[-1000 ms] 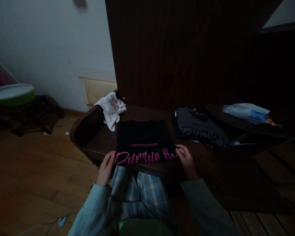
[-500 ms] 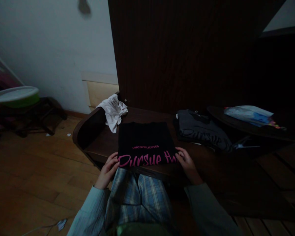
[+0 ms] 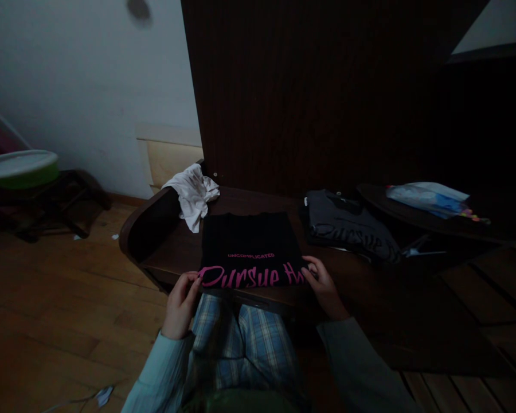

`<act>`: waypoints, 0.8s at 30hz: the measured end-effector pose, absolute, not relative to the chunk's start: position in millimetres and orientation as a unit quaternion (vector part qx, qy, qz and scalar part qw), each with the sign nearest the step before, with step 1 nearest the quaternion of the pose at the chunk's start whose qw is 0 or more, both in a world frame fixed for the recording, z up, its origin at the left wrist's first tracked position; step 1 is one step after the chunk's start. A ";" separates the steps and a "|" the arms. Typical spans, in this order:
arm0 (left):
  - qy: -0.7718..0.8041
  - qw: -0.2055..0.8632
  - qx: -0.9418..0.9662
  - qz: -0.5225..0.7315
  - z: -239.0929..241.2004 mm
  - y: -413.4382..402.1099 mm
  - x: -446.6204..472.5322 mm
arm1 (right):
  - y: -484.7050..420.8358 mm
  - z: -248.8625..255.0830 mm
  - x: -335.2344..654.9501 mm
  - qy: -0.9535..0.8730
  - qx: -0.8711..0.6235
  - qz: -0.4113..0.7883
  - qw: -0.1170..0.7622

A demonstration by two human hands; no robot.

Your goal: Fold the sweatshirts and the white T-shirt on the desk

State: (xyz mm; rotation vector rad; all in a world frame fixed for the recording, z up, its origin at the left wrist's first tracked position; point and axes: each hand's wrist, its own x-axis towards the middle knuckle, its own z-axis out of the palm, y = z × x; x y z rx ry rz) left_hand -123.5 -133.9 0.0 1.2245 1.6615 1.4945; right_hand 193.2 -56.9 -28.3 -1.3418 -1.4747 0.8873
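The folded black shirt (image 3: pixel 249 235) is lying at the near edge of the dark wooden bench (image 3: pixel 159 255), its pink lettering facing up. The left hand (image 3: pixel 180 304) is touching its near left corner, thumb and fingers standing only narrowly apart. The right hand (image 3: pixel 324 289) is curling at the near right corner, fingers similarly close; in this dim light I cannot tell whether either is really pinching the fabric. A crumpled white cloth (image 3: pixel 193 195) is draping over the far left end, and a grey shirt (image 3: pixel 348 221) is lying to the right.
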 end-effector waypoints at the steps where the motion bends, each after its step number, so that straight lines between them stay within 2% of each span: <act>1: 0.621 0.316 0.453 0.556 1.0 -134.2 -122.3 | -56.8 -28.7 193.4 -0.600 -0.545 0.363 0.460; 6: 0.577 0.430 0.434 0.543 -5.2 -133.5 -124.4 | -56.5 -29.2 193.2 -0.600 -0.544 0.369 0.456; 13: 0.539 0.500 0.405 0.544 -12.5 -127.1 -130.3 | -57.1 -27.0 192.6 -0.602 -0.547 0.357 0.460; 18: 0.561 0.458 0.413 0.552 -2.8 -125.3 -128.6 | -57.0 -26.6 193.1 -0.598 -0.543 0.363 0.465; 24: 0.616 0.327 0.397 0.597 8.4 -132.3 -124.5 | -56.4 -25.3 191.0 -0.563 -0.526 0.392 0.502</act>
